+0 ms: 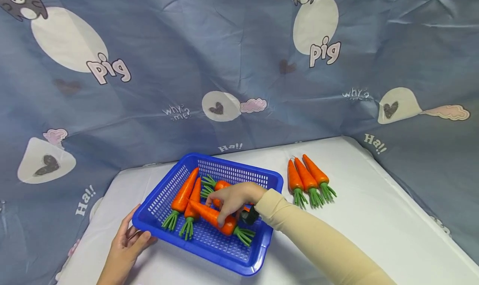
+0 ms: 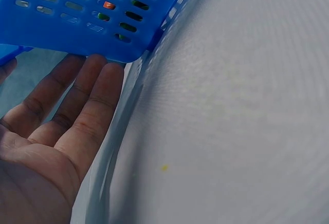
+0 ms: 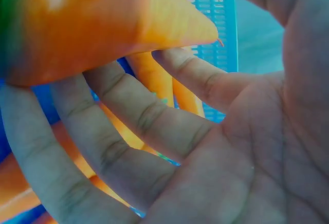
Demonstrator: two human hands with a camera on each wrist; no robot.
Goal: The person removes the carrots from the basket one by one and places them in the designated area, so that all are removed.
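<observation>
A blue slotted basket (image 1: 239, 173) sits on the white table. My right hand (image 1: 233, 199) reaches into it and grips an orange toy carrot (image 1: 214, 218) with green leaves, fingers curled over its body. The right wrist view shows that carrot (image 3: 103, 23) close up across my bent fingers (image 3: 144, 116). Two more carrots (image 1: 184, 192) lie side by side in the basket's left half, and another carrot (image 1: 221, 185) is partly hidden behind my hand. My left hand (image 1: 127, 243) lies flat on the table, its straight fingers (image 2: 85, 106) touching the basket's (image 2: 77, 23) near left corner.
Three carrots (image 1: 307, 179) lie in a row on the white table (image 1: 374, 218) right of the basket, tips pointing away. A blue printed cloth (image 1: 239, 68) hangs behind and to both sides. The table's right edge runs close to the cloth.
</observation>
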